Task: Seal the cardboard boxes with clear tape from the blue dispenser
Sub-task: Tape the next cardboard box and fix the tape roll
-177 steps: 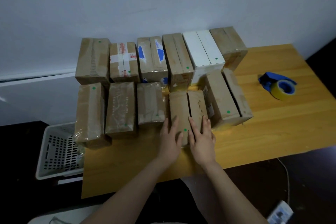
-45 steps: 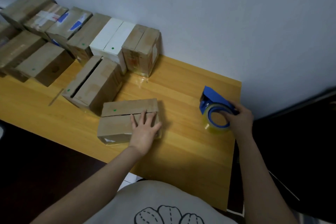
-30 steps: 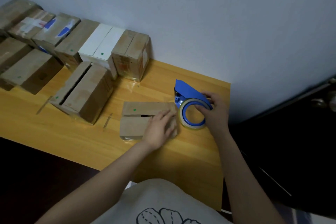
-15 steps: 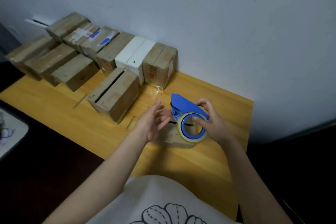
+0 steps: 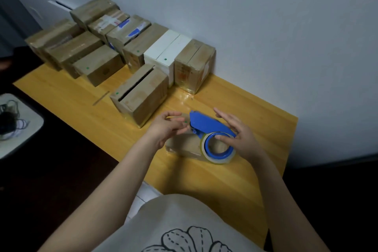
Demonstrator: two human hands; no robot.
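Observation:
A small cardboard box (image 5: pixel 182 145) lies on the wooden table (image 5: pixel 259 108) in front of me, mostly hidden by my hands. The blue dispenser (image 5: pixel 206 126) with its roll of clear tape (image 5: pixel 216 159) hangs just above this box. My right hand (image 5: pixel 242 138) holds the dispenser, with the thumb through the roll's core and the fingers over the blue hood. My left hand (image 5: pixel 165 127) has its fingertips gathered at the dispenser's mouth and pinches the tape end there. The clear tape itself is hard to see.
A brown box with an open slit along its top (image 5: pixel 141 92) stands just left of my hands. Behind it, two rows of several boxes, one of them white (image 5: pixel 165 51), run along the wall. A pale surface with dark cords (image 5: pixel 18 127) sits off the table's left.
My left hand has closed in from an open reach onto the dispenser's mouth. My right hand has kept the dispenser over the box. The camera has drifted only slightly.

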